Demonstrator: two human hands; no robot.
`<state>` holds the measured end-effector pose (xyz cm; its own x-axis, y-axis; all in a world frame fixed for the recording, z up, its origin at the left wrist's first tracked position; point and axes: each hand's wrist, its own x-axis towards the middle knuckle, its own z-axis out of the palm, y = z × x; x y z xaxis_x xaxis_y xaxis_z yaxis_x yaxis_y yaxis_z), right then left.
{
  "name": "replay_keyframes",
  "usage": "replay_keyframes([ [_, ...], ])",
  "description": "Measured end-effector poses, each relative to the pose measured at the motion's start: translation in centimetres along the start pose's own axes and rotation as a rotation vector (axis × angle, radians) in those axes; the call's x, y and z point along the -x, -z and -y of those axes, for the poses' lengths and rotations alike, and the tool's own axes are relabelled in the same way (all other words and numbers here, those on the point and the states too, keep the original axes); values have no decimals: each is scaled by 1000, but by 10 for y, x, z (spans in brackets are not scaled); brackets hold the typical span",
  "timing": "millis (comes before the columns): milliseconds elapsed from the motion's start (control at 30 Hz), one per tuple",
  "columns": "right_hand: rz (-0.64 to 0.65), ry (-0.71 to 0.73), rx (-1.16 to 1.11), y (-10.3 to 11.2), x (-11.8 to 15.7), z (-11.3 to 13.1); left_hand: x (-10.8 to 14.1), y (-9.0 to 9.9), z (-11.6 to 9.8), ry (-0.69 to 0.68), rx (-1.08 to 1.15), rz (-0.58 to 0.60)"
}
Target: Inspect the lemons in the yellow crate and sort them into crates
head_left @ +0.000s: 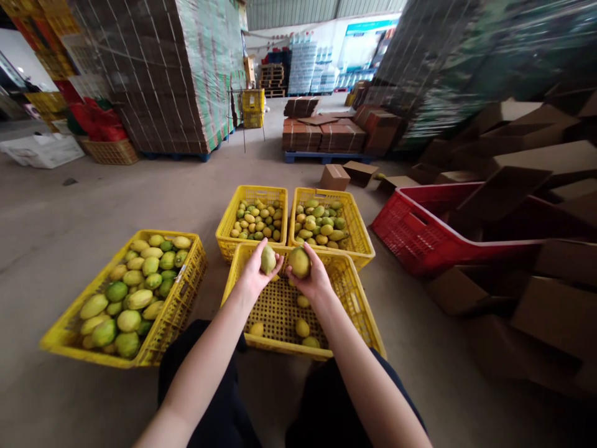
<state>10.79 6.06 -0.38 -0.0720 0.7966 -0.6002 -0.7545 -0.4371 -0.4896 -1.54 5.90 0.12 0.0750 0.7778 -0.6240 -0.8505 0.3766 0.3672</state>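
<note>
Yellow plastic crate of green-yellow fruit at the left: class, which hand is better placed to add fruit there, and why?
Probably the left hand: it holds a greenish oval fruit and is nearer that crate; the right hand is farther off.

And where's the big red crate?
In the head view, the red plastic crate is on the right side, just right of the back-right yellow fruit crate, with cardboard boxes beside it.

Bare grey floor — white back wall
</note>
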Motion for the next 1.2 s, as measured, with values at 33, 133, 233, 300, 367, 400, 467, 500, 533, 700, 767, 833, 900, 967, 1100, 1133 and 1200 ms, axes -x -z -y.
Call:
replay_keyframes([
  [33, 20, -22, -3, 0, 1, 1, 1, 0, 0, 13, 23, 10],
  [133, 77, -89, -10, 3, 2, 4, 2, 2, 1, 82, 116, 61],
  [233, 91, -100, -4, 5, 1, 2, 1, 3, 1, 82, 175, 67],
  [300, 51, -81, 9, 6, 1, 0, 0, 3, 2, 35, 180, 49],
  [367, -9, -39, 15, 5, 1, -3, 1, 2, 2, -17, 175, 41],
  [400, -33, -11, 13, 5, 1, -4, 1, 2, 1, -40, 172, 29],
  [467, -58, 36, 2, 4, 2, -4, 2, 3, 0, -68, 166, -4],
  [500, -61, 49, -1, 3, 3, -4, 2, 3, -1, -69, 165, -13],
  [533, -59, 49, 0, 3, 4, -4, 2, 3, -1, -59, 168, -10],
  [700, 8, -81, 22, 4, 4, -3, 1, 5, -1, 63, 192, 104],
  [767, 44, -108, 19, 4, 2, -4, 1, 5, 0, 78, 177, 108],
  [833, 33, -77, 19, 4, -1, -6, 0, 3, 0, 36, 156, 97],
  [900, -17, -20, 25, 3, -2, -7, 1, 2, 0, -43, 146, 74],
  [967, -61, 20, 23, 3, -1, -7, 2, 1, -1, -104, 161, 39],
  [1100, -102, 13, -24, 4, 2, -4, 2, 3, -2, -62, 202, 9],
  [1133, -109, 8, -40, 5, 2, -3, 2, 4, -2, -38, 204, 20],
  [1200, -113, -2, -65, 6, 1, -2, 0, 6, -2, -20, 204, 52],
])
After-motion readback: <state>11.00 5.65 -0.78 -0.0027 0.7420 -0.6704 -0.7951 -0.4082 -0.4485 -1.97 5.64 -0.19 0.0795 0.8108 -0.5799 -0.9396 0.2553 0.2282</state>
